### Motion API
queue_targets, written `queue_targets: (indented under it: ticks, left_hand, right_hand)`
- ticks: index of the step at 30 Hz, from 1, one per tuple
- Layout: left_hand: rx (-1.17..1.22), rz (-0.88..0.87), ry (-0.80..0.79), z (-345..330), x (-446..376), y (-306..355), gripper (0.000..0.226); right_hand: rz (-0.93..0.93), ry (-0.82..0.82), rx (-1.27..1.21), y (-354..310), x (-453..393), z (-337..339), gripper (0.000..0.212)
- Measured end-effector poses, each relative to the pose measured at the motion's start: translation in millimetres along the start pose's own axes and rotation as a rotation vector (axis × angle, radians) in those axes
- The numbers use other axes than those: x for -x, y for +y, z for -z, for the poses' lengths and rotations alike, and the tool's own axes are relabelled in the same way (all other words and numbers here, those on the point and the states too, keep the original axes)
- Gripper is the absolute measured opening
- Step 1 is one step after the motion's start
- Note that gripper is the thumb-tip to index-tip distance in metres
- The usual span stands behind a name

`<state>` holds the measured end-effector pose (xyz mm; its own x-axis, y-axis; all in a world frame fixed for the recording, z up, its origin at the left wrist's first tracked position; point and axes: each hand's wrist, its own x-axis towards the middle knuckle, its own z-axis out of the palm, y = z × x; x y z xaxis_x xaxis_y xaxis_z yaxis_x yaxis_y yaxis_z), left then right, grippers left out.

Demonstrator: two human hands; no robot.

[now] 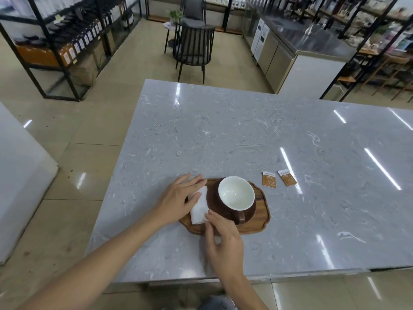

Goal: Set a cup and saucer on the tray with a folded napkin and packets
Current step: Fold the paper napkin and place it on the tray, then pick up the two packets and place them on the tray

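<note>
Now the left hand (178,198) lies flat on the napkin (199,208) on the tray (259,217) beside the cup (234,200); right hand (223,238) fingertips pinch its near corner; packets (269,179) lie apart.

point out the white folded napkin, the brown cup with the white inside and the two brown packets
white folded napkin (199,210), head view, bare middle between the hands
brown cup with white inside (236,195), head view, inner white wall
two brown packets (268,180), head view, left packet's face

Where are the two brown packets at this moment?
In the head view, both packets lie on the grey counter, right of the wooden tray, not on it.
</note>
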<state>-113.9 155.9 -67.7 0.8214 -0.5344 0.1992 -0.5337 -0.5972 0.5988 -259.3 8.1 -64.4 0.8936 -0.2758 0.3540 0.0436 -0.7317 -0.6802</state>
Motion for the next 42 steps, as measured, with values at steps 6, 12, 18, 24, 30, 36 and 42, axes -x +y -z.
queue_targets:
  ticks: [6,12,18,24,30,36,42]
  left_hand:
    - [0.032,0.003,0.087,16,-6,20,0.043]
    - [0.234,0.033,0.132,20,-30,50,0.032]
    - [0.207,0.074,0.113,15,-65,83,0.032]
    - [0.308,0.215,0.013,-1,-124,110,0.031]
    - [0.334,0.333,-0.136,-40,-171,117,0.032]
    - [0.26,0.409,-0.219,-68,-198,109,0.034]
    - [0.311,0.474,-0.326,-76,-216,106,0.035]
  right_hand:
    - [-0.002,0.017,-0.193,13,-26,54,0.027]
    - [-0.092,0.076,-0.217,39,-62,104,0.023]
    - [-0.216,0.111,-0.195,87,-96,127,0.011]
    - [-0.411,-0.016,-0.059,147,-145,133,0.013]
    - [-0.492,-0.174,0.096,180,-190,118,0.023]
    - [-0.557,-0.275,0.143,196,-209,90,0.031]
    - [-0.567,-0.305,0.017,210,-216,79,0.038]
